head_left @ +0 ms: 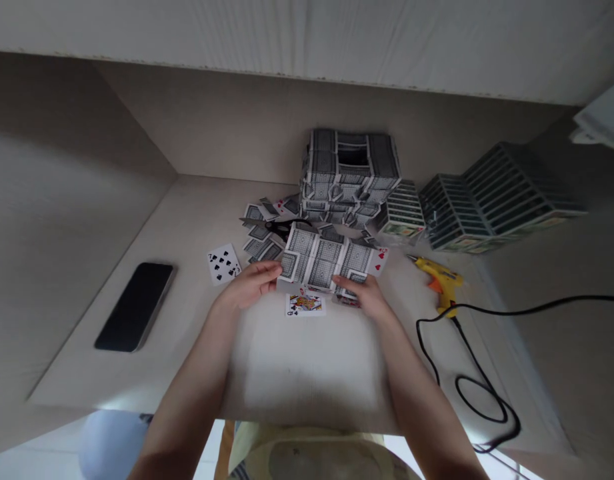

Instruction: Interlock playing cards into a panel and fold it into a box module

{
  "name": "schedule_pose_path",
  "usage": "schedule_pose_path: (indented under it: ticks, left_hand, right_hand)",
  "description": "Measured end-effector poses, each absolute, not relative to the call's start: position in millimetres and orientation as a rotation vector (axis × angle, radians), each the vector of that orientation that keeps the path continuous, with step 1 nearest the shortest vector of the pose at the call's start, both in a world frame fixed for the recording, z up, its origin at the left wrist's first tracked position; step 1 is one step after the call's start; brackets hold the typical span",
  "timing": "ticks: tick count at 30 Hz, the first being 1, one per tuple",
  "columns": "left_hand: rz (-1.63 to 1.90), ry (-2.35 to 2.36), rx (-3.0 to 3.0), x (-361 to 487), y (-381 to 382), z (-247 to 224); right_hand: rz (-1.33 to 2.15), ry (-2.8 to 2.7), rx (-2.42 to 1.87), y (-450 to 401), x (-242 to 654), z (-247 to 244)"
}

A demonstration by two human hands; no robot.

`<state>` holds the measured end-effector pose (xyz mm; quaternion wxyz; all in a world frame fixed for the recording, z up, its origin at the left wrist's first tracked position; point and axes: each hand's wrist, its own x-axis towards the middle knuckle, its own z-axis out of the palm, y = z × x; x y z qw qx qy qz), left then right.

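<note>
Between both hands is a panel of joined playing cards [321, 261], patterned backs facing up. My left hand [254, 281] pinches its left edge. At the lower right, my right hand [363, 292] grips it with the thumb on top. A queen card [305, 305] lies face up on the table just below the panel. Left of my left hand lies a seven of spades [223, 264]. Beyond the panel are black-handled scissors [274, 227] among cut card pieces [261, 248]. A larger box-like structure of cards [349, 173] stands behind.
At the right lies a yellow glue gun [443, 283], its black cable [487, 383] looping over the table. Several stacked card packs [487, 200] stand at the back right. A black phone [135, 307] lies at the left. A shelf edge [297, 73] overhangs the table.
</note>
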<state>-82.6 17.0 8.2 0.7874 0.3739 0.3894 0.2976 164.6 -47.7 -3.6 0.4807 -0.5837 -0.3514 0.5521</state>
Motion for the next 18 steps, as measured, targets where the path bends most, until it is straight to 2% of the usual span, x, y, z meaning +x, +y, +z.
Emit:
schedule_pose_path:
  ticks: [18]
  left_hand:
    - [0.655, 1.105, 1.254, -67, 15, 17]
  right_hand:
    - [1.297, -0.868, -1.489, -48, 168, -4]
